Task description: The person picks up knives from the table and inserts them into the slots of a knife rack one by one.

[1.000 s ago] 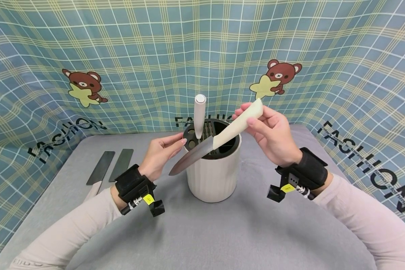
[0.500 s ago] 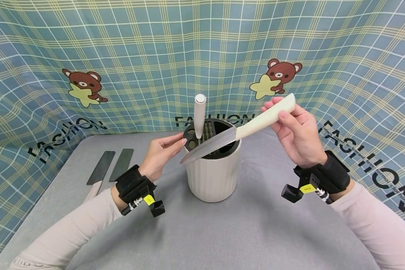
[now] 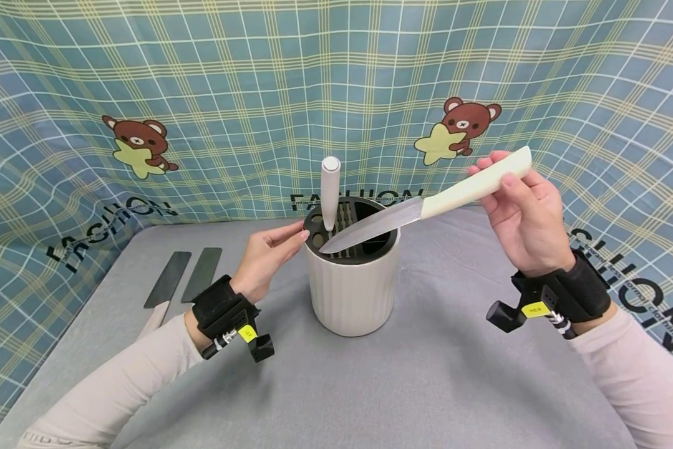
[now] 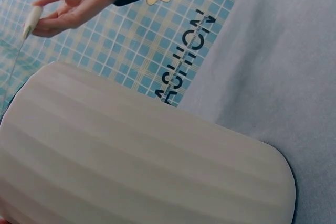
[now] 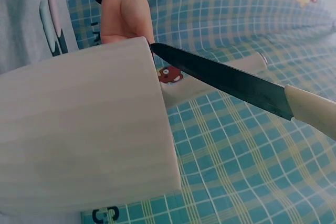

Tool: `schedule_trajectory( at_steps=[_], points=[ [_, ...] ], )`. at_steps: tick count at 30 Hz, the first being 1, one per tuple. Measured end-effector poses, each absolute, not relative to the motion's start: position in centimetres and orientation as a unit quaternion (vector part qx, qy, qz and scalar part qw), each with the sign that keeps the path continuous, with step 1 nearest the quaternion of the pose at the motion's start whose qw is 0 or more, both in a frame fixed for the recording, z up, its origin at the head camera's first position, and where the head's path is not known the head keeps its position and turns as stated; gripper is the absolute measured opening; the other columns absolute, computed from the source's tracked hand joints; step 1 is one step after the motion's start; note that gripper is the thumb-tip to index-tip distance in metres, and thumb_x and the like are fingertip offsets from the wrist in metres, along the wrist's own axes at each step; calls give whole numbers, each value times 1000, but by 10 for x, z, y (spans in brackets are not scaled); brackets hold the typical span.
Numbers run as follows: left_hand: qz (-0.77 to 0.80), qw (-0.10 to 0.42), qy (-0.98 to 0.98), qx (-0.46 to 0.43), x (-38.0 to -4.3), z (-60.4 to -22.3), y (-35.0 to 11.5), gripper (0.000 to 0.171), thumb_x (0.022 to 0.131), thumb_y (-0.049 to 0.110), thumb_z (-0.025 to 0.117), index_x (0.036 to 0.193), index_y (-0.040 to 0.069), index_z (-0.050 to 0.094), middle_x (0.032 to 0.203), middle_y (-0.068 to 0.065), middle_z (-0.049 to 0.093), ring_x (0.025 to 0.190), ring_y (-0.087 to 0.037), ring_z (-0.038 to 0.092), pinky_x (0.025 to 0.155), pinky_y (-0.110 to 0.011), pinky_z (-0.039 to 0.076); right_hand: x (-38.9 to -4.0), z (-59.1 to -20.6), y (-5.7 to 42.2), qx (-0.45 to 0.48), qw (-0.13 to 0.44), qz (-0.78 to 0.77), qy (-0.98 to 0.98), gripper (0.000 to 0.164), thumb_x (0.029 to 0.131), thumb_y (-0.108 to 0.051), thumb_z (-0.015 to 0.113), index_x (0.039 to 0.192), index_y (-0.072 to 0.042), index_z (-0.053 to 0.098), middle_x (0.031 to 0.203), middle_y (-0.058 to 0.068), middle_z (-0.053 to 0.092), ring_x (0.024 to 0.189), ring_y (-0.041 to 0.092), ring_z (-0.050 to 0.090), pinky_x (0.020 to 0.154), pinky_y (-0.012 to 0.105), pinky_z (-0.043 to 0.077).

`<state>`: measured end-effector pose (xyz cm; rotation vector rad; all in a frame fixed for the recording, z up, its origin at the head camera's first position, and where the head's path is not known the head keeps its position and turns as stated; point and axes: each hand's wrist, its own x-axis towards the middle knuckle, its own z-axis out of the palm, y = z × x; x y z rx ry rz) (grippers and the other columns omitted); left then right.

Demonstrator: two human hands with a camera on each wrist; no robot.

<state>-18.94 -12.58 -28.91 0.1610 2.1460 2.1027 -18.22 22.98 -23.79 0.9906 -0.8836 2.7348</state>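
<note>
My right hand (image 3: 529, 215) pinches the cream handle of a kitchen knife (image 3: 372, 226) between thumb and fingers. Its blade slants down to the left, the tip over the dark slotted top of a ribbed white knife holder (image 3: 352, 296). In the right wrist view the knife's blade (image 5: 226, 80) overlaps the holder's rim at its tip. My left hand (image 3: 267, 257) touches the holder's left rim with nearly straight fingers and the thumb tip; some fingers are hidden behind it. A white-handled utensil (image 3: 330, 193) stands upright in the holder, its lower part hidden inside.
Left on the grey cloth lie a dark-bladed knife (image 3: 169, 277) with a pinkish handle and a second dark green blade (image 3: 203, 273), partly behind my left forearm. In the right wrist view its green handle (image 5: 47, 27) shows. A checked curtain (image 3: 291, 93) hangs behind.
My right hand has moved right and slightly up with the knife, drawing the blade tip from left of the holder to over its top. The left hand stays at the rim.
</note>
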Motion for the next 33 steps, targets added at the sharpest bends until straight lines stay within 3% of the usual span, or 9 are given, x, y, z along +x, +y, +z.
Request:
schedule_trajectory(
  at_steps=[11, 23, 33],
  points=[
    [694, 64, 715, 49, -192, -290, -126, 47, 97, 18, 61, 141, 5, 50, 148, -8, 47, 132, -19, 49, 113, -30, 43, -184, -234, 243, 322, 55, 904, -277, 28, 96, 16, 41, 122, 21, 49, 110, 30, 63, 104, 40, 64, 102, 40, 51],
    [698, 62, 712, 45, -191, -288, -125, 47, 97, 16, 60, 142, 4, 49, 148, -10, 46, 133, -19, 48, 109, -24, 46, -188, -219, 242, 319, 85, 894, -303, 28, 94, 18, 45, 121, 23, 51, 107, 28, 62, 100, 39, 65, 99, 43, 53],
    [698, 64, 711, 58, -191, -290, -127, 47, 98, 15, 60, 142, 3, 48, 149, -11, 45, 133, -21, 48, 113, -29, 43, -190, -201, 231, 346, 98, 867, -344, 28, 94, 18, 45, 121, 23, 51, 110, 28, 59, 101, 38, 64, 100, 42, 53]
  ],
)
